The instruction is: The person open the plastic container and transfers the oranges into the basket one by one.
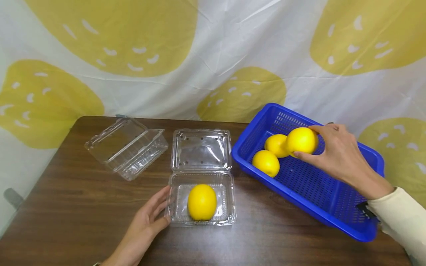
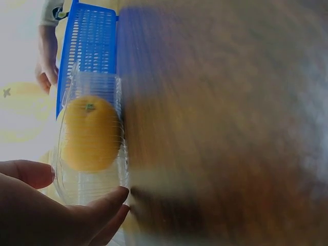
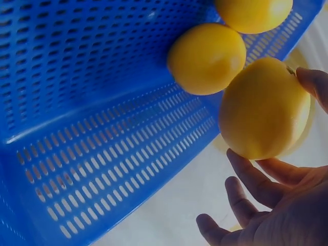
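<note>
In the head view, my right hand [image 1: 337, 151] holds an orange [image 1: 302, 140] between thumb and fingers, raised over the blue basket [image 1: 307, 199]. Two other oranges, a rear one [image 1: 276, 145] and a front one [image 1: 266, 163], lie inside the basket at its left end. My left hand [image 1: 146, 218] holds the left end of an open clear plastic clamshell box [image 1: 229, 199], thumb near its front corner. One orange [image 1: 202, 202] sits in the box's lower half, and the lid [image 1: 201, 149] lies folded back. The left wrist view shows this orange [image 2: 91, 134] through the ribbed clear wall.
A second clear clamshell box [image 1: 128, 147] lies open and askew at the back left of the brown wooden table [image 1: 83, 207]. Behind the table hangs a white cloth [image 1: 226, 40] with yellow fruit prints. The basket stands angled close beside the first box.
</note>
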`<state>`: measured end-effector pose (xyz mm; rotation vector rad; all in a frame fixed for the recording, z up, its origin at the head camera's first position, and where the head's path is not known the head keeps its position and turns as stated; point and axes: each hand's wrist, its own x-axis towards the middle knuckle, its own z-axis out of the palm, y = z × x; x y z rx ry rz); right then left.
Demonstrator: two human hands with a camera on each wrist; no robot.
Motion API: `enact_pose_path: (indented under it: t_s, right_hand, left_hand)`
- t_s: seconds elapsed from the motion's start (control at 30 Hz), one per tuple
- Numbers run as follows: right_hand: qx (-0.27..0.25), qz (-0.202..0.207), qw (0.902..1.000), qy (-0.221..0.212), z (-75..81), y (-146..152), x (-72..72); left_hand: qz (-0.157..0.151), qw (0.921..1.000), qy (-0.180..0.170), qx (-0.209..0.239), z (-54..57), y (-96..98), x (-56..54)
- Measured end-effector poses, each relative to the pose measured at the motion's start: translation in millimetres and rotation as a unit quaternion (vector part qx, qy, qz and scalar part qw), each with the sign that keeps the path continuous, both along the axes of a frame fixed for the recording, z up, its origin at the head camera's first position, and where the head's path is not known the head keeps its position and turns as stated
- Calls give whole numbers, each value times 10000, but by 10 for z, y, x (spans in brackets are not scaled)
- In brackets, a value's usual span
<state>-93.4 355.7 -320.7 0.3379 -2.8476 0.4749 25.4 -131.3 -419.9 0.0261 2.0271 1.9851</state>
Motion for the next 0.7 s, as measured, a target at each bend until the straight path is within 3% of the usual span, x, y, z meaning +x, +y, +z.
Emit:
enact_pose_path:
  t_s: [0.27, 0.7]
  right_hand:
    - [465, -48, 9988, -114, 11, 71, -35]
    - [955, -209, 9921, -783, -1, 218, -101]
  left_hand:
    - [42, 10000, 20, 2, -1, 2, 9]
    - [71, 9999, 109, -40, -36, -7, 10]
